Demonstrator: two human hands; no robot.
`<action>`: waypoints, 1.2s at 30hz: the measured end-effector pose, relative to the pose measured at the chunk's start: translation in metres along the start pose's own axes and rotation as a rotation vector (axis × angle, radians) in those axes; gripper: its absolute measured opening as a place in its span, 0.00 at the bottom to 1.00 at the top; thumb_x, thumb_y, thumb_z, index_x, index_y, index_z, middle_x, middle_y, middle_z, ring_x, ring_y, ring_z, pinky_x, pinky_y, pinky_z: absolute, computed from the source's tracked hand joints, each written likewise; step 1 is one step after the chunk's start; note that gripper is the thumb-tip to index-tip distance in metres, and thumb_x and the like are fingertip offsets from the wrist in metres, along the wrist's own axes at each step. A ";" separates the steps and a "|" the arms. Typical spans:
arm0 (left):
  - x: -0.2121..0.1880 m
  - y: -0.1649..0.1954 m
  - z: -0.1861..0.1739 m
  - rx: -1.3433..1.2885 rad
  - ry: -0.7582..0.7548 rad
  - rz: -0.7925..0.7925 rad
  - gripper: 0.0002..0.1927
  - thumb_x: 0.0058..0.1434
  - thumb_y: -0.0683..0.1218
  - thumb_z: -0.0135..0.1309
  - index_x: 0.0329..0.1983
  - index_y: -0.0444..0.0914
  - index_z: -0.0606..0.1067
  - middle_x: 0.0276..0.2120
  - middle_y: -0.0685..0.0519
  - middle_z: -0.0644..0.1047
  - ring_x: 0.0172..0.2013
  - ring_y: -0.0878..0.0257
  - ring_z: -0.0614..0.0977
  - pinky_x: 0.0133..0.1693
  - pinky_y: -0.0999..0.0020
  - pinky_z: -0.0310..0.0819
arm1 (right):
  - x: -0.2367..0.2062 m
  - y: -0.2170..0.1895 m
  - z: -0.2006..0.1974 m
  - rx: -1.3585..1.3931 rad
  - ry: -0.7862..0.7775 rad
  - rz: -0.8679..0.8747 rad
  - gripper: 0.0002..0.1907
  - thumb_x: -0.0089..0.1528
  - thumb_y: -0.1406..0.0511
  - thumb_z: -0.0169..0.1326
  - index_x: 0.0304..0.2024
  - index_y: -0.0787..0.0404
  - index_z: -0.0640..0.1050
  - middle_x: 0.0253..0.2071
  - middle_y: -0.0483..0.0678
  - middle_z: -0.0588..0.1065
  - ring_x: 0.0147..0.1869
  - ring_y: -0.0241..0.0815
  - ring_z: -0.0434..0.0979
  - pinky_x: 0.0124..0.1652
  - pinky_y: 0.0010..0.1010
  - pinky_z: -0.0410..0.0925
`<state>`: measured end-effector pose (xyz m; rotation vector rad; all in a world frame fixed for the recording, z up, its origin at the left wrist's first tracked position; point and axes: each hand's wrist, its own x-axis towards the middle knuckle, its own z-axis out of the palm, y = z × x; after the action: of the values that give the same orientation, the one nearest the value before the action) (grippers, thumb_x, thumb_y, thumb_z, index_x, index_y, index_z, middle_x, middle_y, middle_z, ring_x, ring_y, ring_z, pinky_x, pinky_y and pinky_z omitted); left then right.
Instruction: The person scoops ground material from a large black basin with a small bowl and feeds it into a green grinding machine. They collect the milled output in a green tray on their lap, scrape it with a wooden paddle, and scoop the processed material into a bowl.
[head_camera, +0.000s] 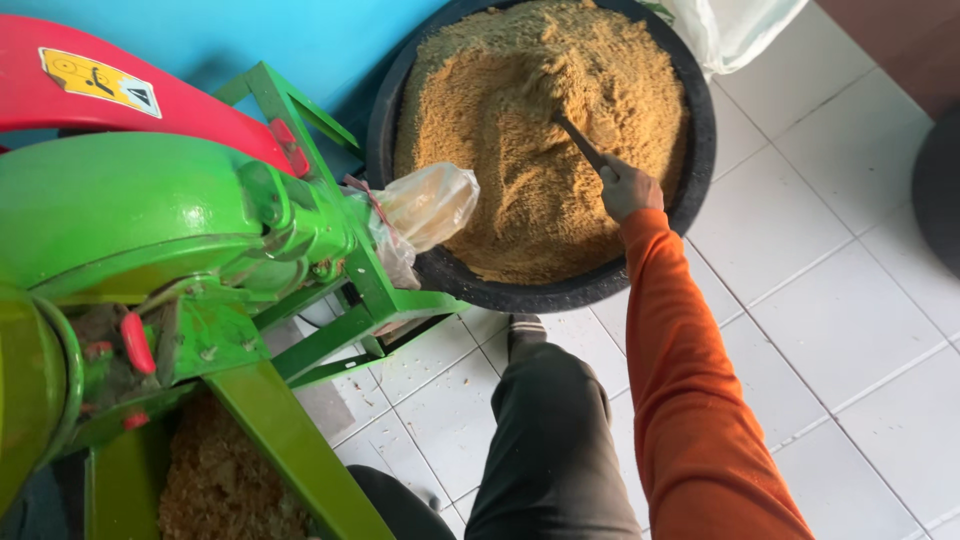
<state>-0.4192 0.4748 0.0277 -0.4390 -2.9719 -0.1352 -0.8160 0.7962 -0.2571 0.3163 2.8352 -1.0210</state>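
So the right hand (630, 187) is wrapped tight around a dark handle (580, 142) of some tool, fingers closed all the way round it, and the far end of that tool is buried in the meal so I can't tell what kind of head it has. The arm comes in from the bottom right in a long orange sleeve (690, 400). The tool is stuck into a big heap of tan, sawdust-looking ground stuff (520, 120) that fills a wide round black tub (700, 130) pretty much to the brim, and the tub sits on the white tiled floor (850, 300) up against a blue wall (250, 35). Left hand isn't in the shot at all. Just left of the tub there's a green grinder-type machine (150, 210) on a green angle-iron frame, with a red cover (130, 90) on top and a crumpled clear plastic bag (425, 205) tied over its outlet, hanging right at the tub's rim. More of the coarse brownish chaff (220, 480) is piled under the machine. The person's leg in dark trousers (550, 440) is bent in the middle, foot close to the tub's near edge.
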 end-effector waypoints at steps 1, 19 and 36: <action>-0.002 0.000 -0.001 0.000 0.005 0.001 0.23 0.72 0.61 0.38 0.65 0.49 0.66 0.65 0.41 0.66 0.73 0.44 0.57 0.69 0.37 0.57 | -0.006 0.007 -0.002 0.023 0.003 0.017 0.19 0.66 0.50 0.51 0.59 0.37 0.79 0.47 0.56 0.80 0.54 0.58 0.79 0.54 0.45 0.70; -0.057 -0.002 -0.006 0.018 0.041 0.015 0.23 0.71 0.61 0.39 0.65 0.49 0.66 0.65 0.40 0.66 0.73 0.44 0.56 0.69 0.37 0.57 | -0.131 0.031 -0.009 -0.412 -0.453 -0.176 0.20 0.73 0.52 0.39 0.66 0.35 0.71 0.34 0.53 0.80 0.34 0.52 0.82 0.35 0.47 0.74; -0.030 0.042 -0.045 -0.034 0.093 -0.088 0.33 0.71 0.71 0.39 0.68 0.47 0.65 0.68 0.38 0.62 0.74 0.44 0.54 0.70 0.38 0.53 | -0.122 0.035 -0.052 -0.635 -0.404 -0.336 0.14 0.72 0.58 0.43 0.55 0.42 0.78 0.36 0.52 0.81 0.40 0.56 0.82 0.39 0.49 0.73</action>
<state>-0.3728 0.5014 0.0702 -0.2973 -2.9016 -0.2101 -0.6915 0.8366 -0.2171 -0.3896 2.6830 -0.1373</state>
